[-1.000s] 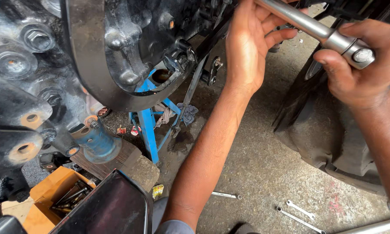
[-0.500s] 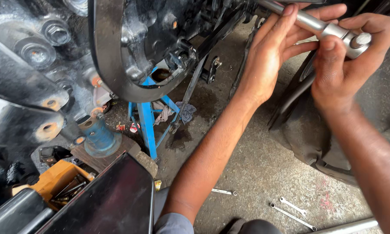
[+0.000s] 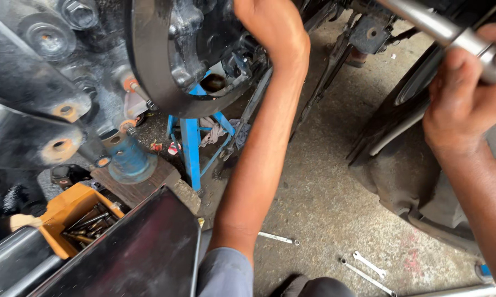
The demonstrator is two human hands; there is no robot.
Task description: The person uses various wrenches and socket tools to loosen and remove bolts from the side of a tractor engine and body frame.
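Head view: the right hand (image 3: 464,102) at three o'clock has its fingers wrapped round the long silver steel ratchet handle (image 3: 451,33), while the left hand (image 3: 273,30) at twelve o'clock rests against the black metal hub (image 3: 165,60), fingers hidden.

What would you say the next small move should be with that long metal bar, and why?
Probably a short, steady swing of the metal bar with the right hand, which is closed around its end. The left hand is up at the dark round housing, where the bar's far end seems to lead, so it looks placed to steady it. Where the bar seats is out of view.
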